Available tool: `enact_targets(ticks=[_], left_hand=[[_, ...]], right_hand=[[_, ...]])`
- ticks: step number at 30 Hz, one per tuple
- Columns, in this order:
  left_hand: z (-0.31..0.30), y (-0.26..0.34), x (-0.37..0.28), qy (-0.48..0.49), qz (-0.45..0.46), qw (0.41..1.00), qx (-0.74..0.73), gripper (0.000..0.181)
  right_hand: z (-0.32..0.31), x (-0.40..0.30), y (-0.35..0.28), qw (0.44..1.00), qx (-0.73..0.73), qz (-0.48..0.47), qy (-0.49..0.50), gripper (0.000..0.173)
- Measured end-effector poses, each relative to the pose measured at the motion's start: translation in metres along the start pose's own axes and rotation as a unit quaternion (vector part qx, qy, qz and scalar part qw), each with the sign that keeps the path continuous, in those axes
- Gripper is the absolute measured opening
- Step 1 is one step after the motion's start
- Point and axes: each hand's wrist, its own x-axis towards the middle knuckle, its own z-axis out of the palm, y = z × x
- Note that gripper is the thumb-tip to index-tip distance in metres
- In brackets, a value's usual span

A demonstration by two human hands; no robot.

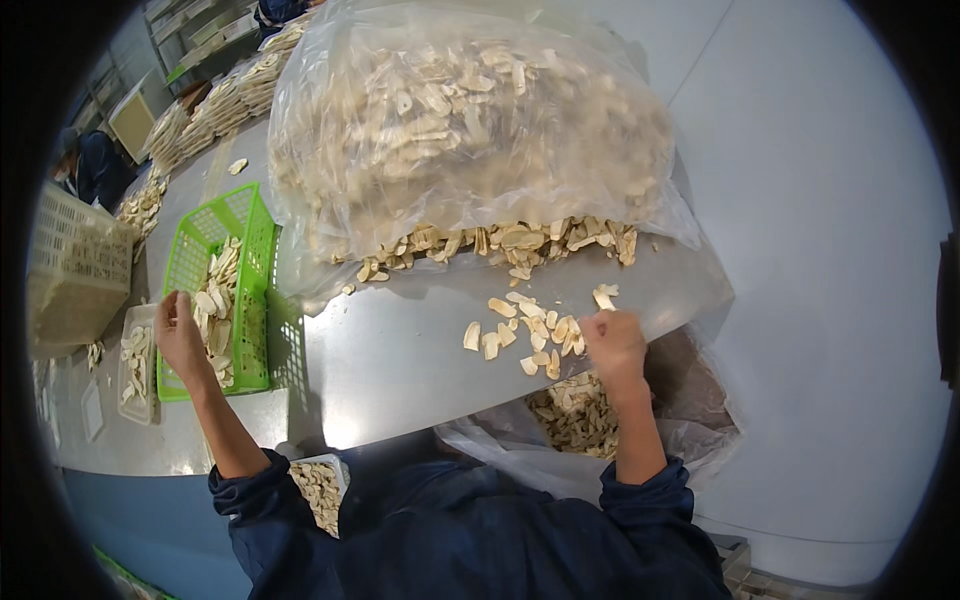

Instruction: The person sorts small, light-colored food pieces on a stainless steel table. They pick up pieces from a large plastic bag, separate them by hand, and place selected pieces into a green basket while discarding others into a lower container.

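My left hand (pixel 178 334) is over the left rim of a green plastic basket (pixel 259 300), its fingers drawn together. I cannot tell if it holds a slice. Pale dried slices (pixel 217 300) lie inside the basket. My right hand (pixel 618 346), slightly blurred, is curled just above the metal tabletop (pixel 390 360), at the right of a scatter of loose dried slices (pixel 536 322). Another slice (pixel 604 295) shows just beyond its knuckles; whether that hand grips it is unclear. Farther back, a large clear plastic bag (pixel 465 135) full of slices spills some from its mouth.
Below the table edge is an open plastic-lined container of slices (pixel 577 420). A shallow tray (pixel 137 367) and a white perforated crate (pixel 82 262) stand left of the basket. Stacked filled bags (pixel 232 97) line the back; a person (pixel 101 165) is at far left.
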Motion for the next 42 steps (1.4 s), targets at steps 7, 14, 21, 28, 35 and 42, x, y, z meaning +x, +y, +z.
enact_targets(ticks=[7,14,21,28,35,42], left_hand=[[0.07,0.086,-0.117,-0.209,0.033,0.969,-0.128,0.019],[0.136,0.102,-0.24,-0.454,0.19,0.871,-0.005,0.065],[0.169,0.166,-0.296,-0.559,0.303,0.772,-0.003,0.093],[0.165,0.199,-0.367,-0.606,0.352,0.691,-0.178,0.076],[0.175,0.159,-0.284,-0.551,-0.089,0.811,-0.176,0.037],[0.227,0.132,-0.146,-0.294,0.044,0.952,-0.079,0.036]], right_hand=[[0.025,-0.008,-0.035,0.993,-0.026,0.008,-0.113,0.03],[-0.007,0.009,0.028,0.972,0.213,0.097,-0.032,0.019],[0.036,0.039,0.086,0.957,0.269,-0.077,0.077,0.026],[-0.001,-0.007,0.087,0.948,0.312,-0.027,-0.05,0.018],[-0.014,0.019,0.102,0.947,0.311,0.067,-0.037,0.02],[0.036,0.161,0.065,0.975,0.217,0.009,0.049,0.06]])
